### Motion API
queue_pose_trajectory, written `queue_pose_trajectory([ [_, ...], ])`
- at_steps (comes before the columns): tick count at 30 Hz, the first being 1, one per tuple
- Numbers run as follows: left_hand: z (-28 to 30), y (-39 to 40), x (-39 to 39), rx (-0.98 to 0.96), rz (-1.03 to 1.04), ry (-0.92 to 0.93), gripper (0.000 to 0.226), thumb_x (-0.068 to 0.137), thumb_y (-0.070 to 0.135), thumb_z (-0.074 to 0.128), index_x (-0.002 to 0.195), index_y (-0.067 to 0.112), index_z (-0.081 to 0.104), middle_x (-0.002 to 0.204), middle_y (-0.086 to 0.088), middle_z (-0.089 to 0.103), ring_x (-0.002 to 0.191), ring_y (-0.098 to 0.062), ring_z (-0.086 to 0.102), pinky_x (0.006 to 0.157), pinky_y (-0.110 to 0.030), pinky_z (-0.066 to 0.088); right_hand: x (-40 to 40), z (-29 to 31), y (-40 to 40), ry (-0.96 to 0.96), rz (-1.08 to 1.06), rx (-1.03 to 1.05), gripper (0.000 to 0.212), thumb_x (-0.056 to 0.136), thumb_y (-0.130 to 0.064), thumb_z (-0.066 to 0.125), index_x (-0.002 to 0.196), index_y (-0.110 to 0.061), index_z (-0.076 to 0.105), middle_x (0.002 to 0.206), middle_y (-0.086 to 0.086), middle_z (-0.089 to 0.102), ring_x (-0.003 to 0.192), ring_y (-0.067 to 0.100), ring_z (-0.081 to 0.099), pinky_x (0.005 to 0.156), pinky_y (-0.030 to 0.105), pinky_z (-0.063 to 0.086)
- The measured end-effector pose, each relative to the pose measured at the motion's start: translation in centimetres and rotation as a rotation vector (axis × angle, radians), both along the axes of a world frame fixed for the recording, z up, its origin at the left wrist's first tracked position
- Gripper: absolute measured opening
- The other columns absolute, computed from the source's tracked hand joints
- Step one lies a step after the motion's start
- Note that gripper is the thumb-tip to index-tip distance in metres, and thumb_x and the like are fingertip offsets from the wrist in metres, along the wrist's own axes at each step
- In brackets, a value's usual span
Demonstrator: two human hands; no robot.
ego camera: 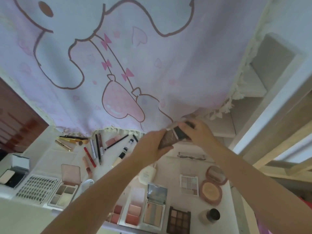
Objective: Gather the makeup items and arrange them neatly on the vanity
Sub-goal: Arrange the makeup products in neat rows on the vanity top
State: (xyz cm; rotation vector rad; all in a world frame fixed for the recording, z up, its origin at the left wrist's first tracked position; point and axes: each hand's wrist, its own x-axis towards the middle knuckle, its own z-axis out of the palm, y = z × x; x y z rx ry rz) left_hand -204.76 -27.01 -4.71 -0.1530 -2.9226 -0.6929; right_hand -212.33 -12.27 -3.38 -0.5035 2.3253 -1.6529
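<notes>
Both my hands hold one dark, clear-cased makeup palette (170,137) above the back of the white vanity (170,166). My left hand (150,146) grips its lower end and my right hand (197,132) grips its upper end. The item is blurred. Below lie open palettes: a dark brown eyeshadow palette (179,220), a mirrored palette (154,205), pink blush palettes (133,211) and a round peach compact (211,190). Pencils, tubes and brushes (96,147) lie in a row at the back left.
A pale cartoon-print cloth (118,65) with fringe hangs behind the vanity. White shelves (244,98) stand at the right. A tray of false lashes (37,188) and a black box (11,176) sit at the left. A small dark-lidded jar (212,215) is front right.
</notes>
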Motion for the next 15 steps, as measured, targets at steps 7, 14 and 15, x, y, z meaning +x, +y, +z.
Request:
queue_pose_trajectory([
  [7, 3.8, 0.5, -1.6, -0.108, -0.081, 0.201, 0.042, 0.085, 0.034, 0.058, 0.119, 0.01, 0.049, 0.106, -0.009, 0.061, 0.091, -0.019, 0.052, 0.075, -0.023, 0.035, 0.0, 3.5, 1.8, 0.15, -0.053, -0.119, 0.02, 0.09, -0.028, 0.053, 0.07, -0.023, 0.056, 0.06, -0.004, 0.054, 0.037, -0.003, 0.05, 0.036, 0.007, 0.033],
  [14, 3.3, -3.5, -0.8, -0.073, 0.099, 0.181, 0.031, 0.084, 0.025, 0.062, 0.107, 0.006, 0.056, 0.09, -0.007, 0.062, 0.075, -0.01, 0.043, 0.064, -0.014, 0.029, -1.9, 5.9, 7.1, 0.083, -0.4, -0.202, 0.025, 0.092, -0.028, 0.05, 0.068, -0.023, 0.052, 0.062, -0.003, 0.049, 0.034, -0.007, 0.048, 0.031, 0.008, 0.031],
  [15, 2.8, -4.1, -0.6, -0.08, 0.142, 0.161, 0.032, 0.083, 0.025, 0.063, 0.108, 0.006, 0.056, 0.091, -0.006, 0.061, 0.076, -0.011, 0.043, 0.064, -0.015, 0.029, -2.0, 5.7, 7.6, 0.115, -0.387, -0.148, 0.026, 0.092, -0.029, 0.05, 0.066, -0.024, 0.051, 0.06, -0.003, 0.048, 0.032, -0.007, 0.047, 0.03, 0.008, 0.029],
])
